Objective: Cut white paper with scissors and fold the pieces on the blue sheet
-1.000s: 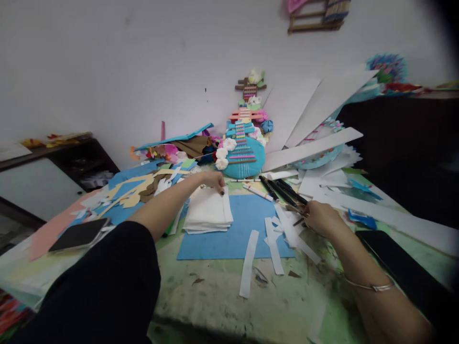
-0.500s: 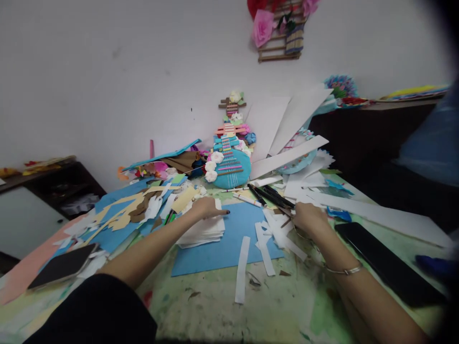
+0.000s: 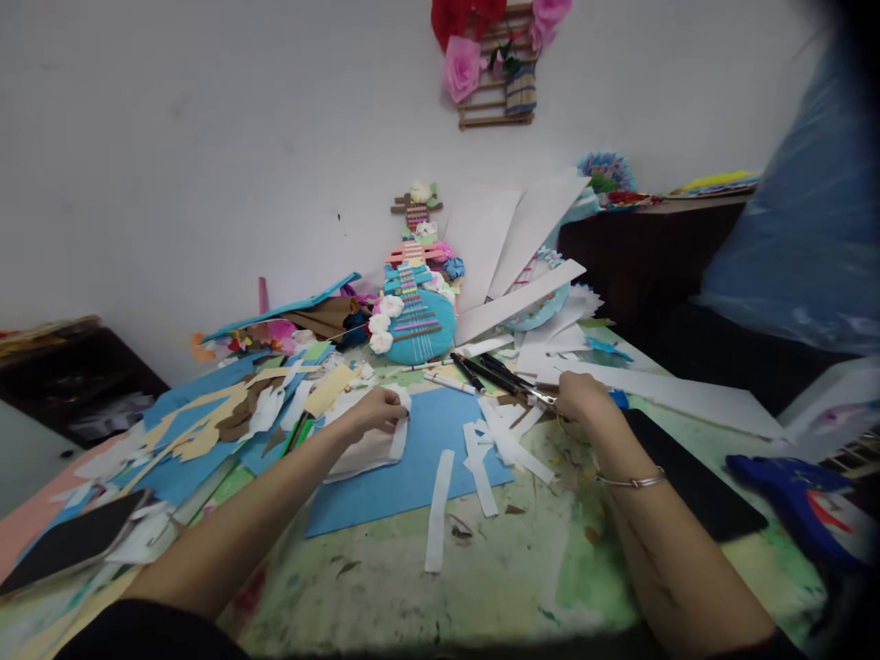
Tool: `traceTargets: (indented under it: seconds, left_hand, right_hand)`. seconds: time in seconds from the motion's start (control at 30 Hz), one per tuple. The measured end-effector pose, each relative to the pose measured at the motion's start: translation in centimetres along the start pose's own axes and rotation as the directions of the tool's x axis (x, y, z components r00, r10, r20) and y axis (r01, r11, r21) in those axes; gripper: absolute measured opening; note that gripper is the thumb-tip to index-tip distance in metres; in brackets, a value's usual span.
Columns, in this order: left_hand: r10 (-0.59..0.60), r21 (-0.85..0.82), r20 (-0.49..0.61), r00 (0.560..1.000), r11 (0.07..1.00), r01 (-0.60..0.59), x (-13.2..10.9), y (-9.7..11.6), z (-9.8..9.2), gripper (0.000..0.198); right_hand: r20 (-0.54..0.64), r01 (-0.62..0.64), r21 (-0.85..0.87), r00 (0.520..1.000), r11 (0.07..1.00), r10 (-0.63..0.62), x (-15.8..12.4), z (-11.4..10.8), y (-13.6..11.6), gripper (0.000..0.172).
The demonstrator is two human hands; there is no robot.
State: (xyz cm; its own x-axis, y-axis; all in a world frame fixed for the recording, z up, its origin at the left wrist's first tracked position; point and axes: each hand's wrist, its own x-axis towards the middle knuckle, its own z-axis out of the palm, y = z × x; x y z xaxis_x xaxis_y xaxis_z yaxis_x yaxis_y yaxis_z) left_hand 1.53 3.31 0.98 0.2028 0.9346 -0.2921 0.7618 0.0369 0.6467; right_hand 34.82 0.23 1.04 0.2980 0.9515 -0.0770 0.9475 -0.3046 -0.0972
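My left hand [image 3: 378,411] is closed, its fingertips pinching the right edge of a stack of white paper sheets [image 3: 364,451]. The stack lies on a blue sheet [image 3: 433,458]. Over on the right, my right hand [image 3: 583,398] is closed on a pair of scissors [image 3: 545,397], which lie low over the table among black pens [image 3: 468,373]. My fingers hide part of the scissors. Cut white paper strips [image 3: 438,513] are scattered between my hands, some on the blue sheet and some on the table.
A turquoise lute-shaped craft [image 3: 430,330] with white flowers leans against the wall. Paper scraps [image 3: 234,412] and a dark phone [image 3: 75,541] lie at left. To the right are a long white board [image 3: 660,394], a black flat object [image 3: 694,477] and a blue tool [image 3: 790,500].
My left hand has gone from pointing across the stack to pinching its edge, and the top sheet looks shifted. My right hand stays by the scissors. The whole view has swung right.
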Motion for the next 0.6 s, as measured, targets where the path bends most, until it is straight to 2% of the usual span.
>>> traceTargets:
  seconds: [0.07,0.1,0.2,0.23,0.3,0.4,0.5,0.6]
  left_hand:
    - [0.032,-0.089,0.096,0.995,0.996,-0.024,-1.3,0.6,1.2,0.016]
    - [0.036,-0.074,0.12,0.992,0.997,-0.027,-2.0,0.8,1.9,0.017]
    - [0.142,0.218,0.001,0.99,0.966,-0.139,-4.1,1.8,4.8,0.021]
    - [0.148,0.278,-0.023,0.989,0.951,-0.136,-4.8,2.2,5.7,0.023]
    - [0.143,0.338,0.003,0.99,0.931,-0.135,-6.0,3.1,7.5,0.031]
    - [0.154,0.415,0.003,0.988,0.899,-0.141,-7.2,4.2,9.6,0.027]
    - [0.136,0.47,-0.034,0.99,0.877,-0.104,-7.3,4.1,10.6,0.027]
    - [0.135,0.39,-0.04,0.99,0.914,-0.109,-6.4,3.4,10.3,0.024]
  right_hand:
    - [-0.003,-0.021,0.003,1.0,1.0,0.021,0.3,-0.3,0.8,0.042]
    - [-0.002,-0.028,0.005,1.0,1.0,0.028,0.5,-0.4,1.1,0.046]
    - [0.011,-0.033,0.006,0.999,0.999,0.033,0.8,-0.4,1.6,0.047]
    - [0.016,-0.03,0.005,0.999,1.0,0.03,0.9,-0.3,1.6,0.045]
    - [0.023,-0.023,0.002,0.999,1.0,0.023,1.0,0.1,1.5,0.042]
    - [0.025,-0.014,0.0,1.0,1.0,0.014,1.1,0.6,1.1,0.042]
    - [0.026,-0.005,0.007,1.0,1.0,0.005,1.2,0.7,1.0,0.04]
    - [0.029,0.004,0.021,1.0,1.0,-0.004,1.3,0.7,1.0,0.039]
